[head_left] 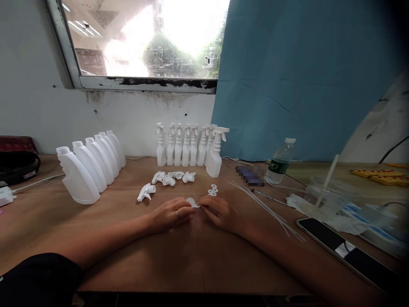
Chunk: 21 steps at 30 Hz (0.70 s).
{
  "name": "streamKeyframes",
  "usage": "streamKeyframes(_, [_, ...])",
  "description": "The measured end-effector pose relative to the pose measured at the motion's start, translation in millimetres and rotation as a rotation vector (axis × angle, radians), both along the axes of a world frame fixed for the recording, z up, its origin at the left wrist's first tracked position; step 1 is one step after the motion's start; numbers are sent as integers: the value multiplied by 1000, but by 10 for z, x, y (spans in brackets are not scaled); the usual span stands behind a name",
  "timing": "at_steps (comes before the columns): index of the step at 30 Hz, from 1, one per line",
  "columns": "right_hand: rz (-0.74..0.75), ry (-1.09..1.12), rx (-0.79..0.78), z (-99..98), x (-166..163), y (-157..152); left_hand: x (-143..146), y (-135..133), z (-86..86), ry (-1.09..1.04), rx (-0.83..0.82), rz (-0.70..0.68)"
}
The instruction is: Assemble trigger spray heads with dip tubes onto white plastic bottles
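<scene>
My left hand (169, 213) and my right hand (219, 212) rest on the wooden table (191, 256), fingertips meeting around a small white plastic part (192, 202). Both hands pinch it. Just beyond lie small white ring washers (213, 189) and several loose white spray trigger heads (169, 179). A row of open white bottles (91, 164) stands at the left. A row of bottles with trigger heads fitted (191, 147) stands against the wall.
Thin white dip tubes (268, 209) lie to the right. A water bottle (281, 162), clear plastic bags (322, 200), a phone (345, 249), yellow items (380, 175) and a dark bag (17, 160) at far left surround the work area.
</scene>
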State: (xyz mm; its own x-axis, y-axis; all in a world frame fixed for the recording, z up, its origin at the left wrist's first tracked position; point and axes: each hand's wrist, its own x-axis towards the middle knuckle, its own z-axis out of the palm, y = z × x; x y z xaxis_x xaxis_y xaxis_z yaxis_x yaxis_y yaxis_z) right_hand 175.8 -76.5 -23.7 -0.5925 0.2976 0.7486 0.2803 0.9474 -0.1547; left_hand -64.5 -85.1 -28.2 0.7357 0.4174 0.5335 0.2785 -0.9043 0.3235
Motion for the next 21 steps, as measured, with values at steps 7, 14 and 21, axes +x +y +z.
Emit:
streamKeyframes(7, [-20, 2, 29, 22, -13, -16, 2, -28, 61, 23, -95, -115])
streamKeyframes(14, [3, -20, 16, -5, -28, 13, 106, -128, 111, -333, -519, -179])
streamKeyframes(21, [14, 3, 26, 13, -69, -29, 156, -38, 31, -667, -1056, -260])
